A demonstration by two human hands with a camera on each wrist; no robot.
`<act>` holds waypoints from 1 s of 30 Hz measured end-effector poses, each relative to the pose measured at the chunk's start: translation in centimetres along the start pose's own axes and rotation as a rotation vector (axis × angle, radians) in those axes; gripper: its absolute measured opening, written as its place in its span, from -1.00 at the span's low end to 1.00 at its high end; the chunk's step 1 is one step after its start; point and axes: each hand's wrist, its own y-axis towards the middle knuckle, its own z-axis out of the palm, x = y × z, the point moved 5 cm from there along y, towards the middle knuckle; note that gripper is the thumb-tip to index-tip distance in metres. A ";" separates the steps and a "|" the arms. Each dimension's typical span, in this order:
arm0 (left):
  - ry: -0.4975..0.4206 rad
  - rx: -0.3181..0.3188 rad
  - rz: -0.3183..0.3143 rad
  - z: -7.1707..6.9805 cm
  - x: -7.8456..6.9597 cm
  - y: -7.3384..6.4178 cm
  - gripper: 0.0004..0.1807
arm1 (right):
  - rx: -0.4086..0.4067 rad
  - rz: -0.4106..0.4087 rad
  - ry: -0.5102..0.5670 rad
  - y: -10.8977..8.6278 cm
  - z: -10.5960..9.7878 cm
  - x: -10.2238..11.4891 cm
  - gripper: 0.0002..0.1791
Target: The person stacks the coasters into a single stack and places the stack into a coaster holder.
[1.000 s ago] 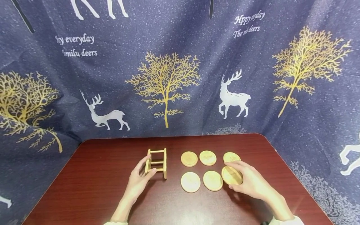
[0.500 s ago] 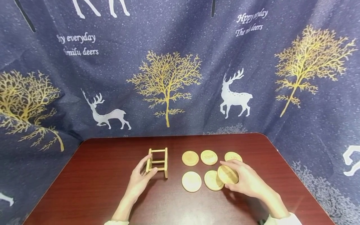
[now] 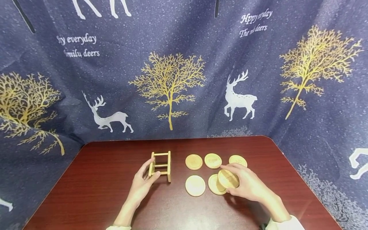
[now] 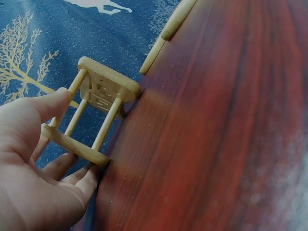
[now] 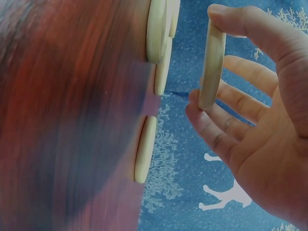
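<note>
On the left, a small wooden coaster rack [image 3: 169, 167] with two side panels and thin rods stands on the table. My left hand [image 3: 140, 189] grips its left side; in the left wrist view the thumb lies against a rod and the fingers go behind the near panel [image 4: 72, 145]. My right hand [image 3: 251, 185] pinches a round wooden coaster [image 3: 228, 179] by its rim, thumb and fingers on opposite edges. The right wrist view shows this coaster [image 5: 212, 67] held off the tabletop. It partly covers a coaster [image 3: 215, 184] lying beneath.
More round coasters lie flat: a front-left coaster [image 3: 195, 186], a back-left coaster [image 3: 194, 162], a back-middle coaster [image 3: 213, 161] and a back-right coaster [image 3: 238, 160]. The dark red table [image 3: 109, 179] ends at a blue curtain [image 3: 198, 118] printed with deer and trees.
My right hand has carried the pinched coaster leftward, from beside the front-middle coaster to partly over it. The left hand and the rack have stayed in place.
</note>
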 end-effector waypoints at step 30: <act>0.011 -0.001 0.020 0.0 0.1 0.0 -0.23 | 0.046 -0.039 0.006 0.7 1.5 1.0 -0.14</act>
